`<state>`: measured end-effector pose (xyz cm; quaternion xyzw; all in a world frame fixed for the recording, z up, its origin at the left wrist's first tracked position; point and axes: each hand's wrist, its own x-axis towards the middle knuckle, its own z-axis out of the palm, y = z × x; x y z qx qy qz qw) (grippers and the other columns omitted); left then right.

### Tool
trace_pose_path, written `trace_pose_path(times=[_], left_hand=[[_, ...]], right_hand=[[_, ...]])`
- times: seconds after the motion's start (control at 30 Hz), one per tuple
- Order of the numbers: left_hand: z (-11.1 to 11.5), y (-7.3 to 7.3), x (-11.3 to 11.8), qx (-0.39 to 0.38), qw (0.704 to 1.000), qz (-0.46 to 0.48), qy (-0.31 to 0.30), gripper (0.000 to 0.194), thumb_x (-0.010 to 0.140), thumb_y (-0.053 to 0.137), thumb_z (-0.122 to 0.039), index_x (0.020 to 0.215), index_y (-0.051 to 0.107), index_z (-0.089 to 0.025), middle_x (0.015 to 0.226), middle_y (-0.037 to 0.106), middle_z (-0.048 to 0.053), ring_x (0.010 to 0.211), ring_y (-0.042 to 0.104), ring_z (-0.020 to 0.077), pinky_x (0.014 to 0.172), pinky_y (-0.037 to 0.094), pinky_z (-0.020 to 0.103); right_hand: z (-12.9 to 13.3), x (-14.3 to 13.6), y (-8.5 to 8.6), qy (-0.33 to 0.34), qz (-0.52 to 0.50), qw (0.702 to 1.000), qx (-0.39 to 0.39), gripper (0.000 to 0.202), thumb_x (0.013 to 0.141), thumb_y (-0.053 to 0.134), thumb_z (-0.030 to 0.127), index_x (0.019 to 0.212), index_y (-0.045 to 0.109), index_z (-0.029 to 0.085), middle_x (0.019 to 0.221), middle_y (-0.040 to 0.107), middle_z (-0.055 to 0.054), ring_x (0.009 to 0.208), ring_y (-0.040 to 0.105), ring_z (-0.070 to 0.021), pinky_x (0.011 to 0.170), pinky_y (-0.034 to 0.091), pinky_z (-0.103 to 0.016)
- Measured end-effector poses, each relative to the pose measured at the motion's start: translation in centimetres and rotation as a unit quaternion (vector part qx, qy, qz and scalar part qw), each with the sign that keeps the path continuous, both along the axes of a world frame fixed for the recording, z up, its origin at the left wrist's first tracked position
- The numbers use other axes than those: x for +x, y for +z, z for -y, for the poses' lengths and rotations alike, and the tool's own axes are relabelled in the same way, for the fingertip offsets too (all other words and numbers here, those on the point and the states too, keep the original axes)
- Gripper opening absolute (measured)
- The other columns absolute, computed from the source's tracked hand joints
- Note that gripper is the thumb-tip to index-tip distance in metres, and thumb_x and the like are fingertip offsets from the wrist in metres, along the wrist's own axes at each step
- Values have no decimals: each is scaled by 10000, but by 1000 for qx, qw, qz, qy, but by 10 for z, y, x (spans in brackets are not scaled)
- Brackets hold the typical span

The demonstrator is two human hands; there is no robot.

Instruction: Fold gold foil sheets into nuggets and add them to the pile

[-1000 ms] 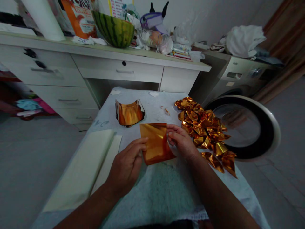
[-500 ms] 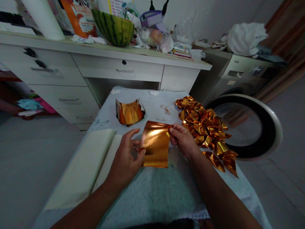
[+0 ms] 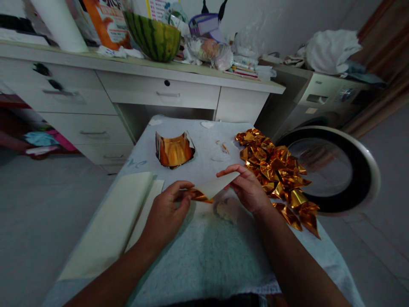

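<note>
A sheet of shiny gold foil paper (image 3: 214, 186) is held between my two hands above the table, bent over so that its pale back faces up and a strip of gold shows at its lower left. My left hand (image 3: 171, 209) pinches the left end between thumb and fingers. On the other side, my right hand (image 3: 246, 185) grips the right end, its fingers partly behind the paper. A curved stack of gold foil sheets (image 3: 174, 151) stands beyond my left hand. To the right lies a heap of folded gold foil pieces (image 3: 271, 164).
Pale folded sheets (image 3: 108, 226) lie along the left of the cloth-covered table (image 3: 223, 264). Small scraps (image 3: 223, 147) sit near its far side. Behind are a white drawer unit (image 3: 166, 91) with a cut watermelon (image 3: 156, 38) on top and a washing machine (image 3: 322, 98) with its round door (image 3: 367, 170) ajar.
The foil sheet, spread flat with its gold face up before, is now folded over with its pale back showing. My left hand has closed on its left end.
</note>
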<state>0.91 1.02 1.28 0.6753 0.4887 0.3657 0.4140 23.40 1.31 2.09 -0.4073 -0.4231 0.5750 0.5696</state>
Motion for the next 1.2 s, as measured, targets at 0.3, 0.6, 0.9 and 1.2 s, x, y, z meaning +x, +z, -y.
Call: trace_pose_path(times=[0.3, 0.6, 0.9, 1.2], left_hand=[[0, -10, 2, 212, 970, -122, -7, 558, 763, 602, -112, 1288, 487, -260, 1424, 395, 109, 1324, 422, 293, 1096, 384, 527], [2, -22, -2, 224, 950, -211, -62, 415, 752, 591, -50, 1116, 655, -239, 1365, 500, 115, 1357, 382, 358, 1072, 384, 596], [-1, -11, -5, 174, 955, -217, -109, 301, 748, 634, -118, 1001, 719, -256, 1139, 691, 74, 1189, 561, 321, 1011, 395, 589], [6, -14, -5, 183, 948, -249, -79, 147, 791, 659, -214, 860, 746, -311, 1189, 678, 26, 1273, 460, 356, 1022, 290, 627]], right_hand=[[2, 5, -1, 67, 64, 994, 55, 100, 747, 755, 265, 832, 710, 238, 1187, 645, -35, 1104, 580, -204, 912, 463, -333], [-1, 16, -1, 151, 203, 963, 95, 171, 838, 680, 407, 922, 715, 262, 1244, 658, -39, 1386, 370, -242, 1141, 222, -488], [1, 13, -3, 192, 212, 955, 73, 226, 811, 699, 425, 943, 731, 244, 1066, 708, -58, 1307, 471, -262, 1102, 308, -468], [7, 5, 6, 229, 189, 954, 36, 218, 800, 717, 401, 878, 701, 199, 916, 667, -44, 899, 607, -183, 766, 497, -302]])
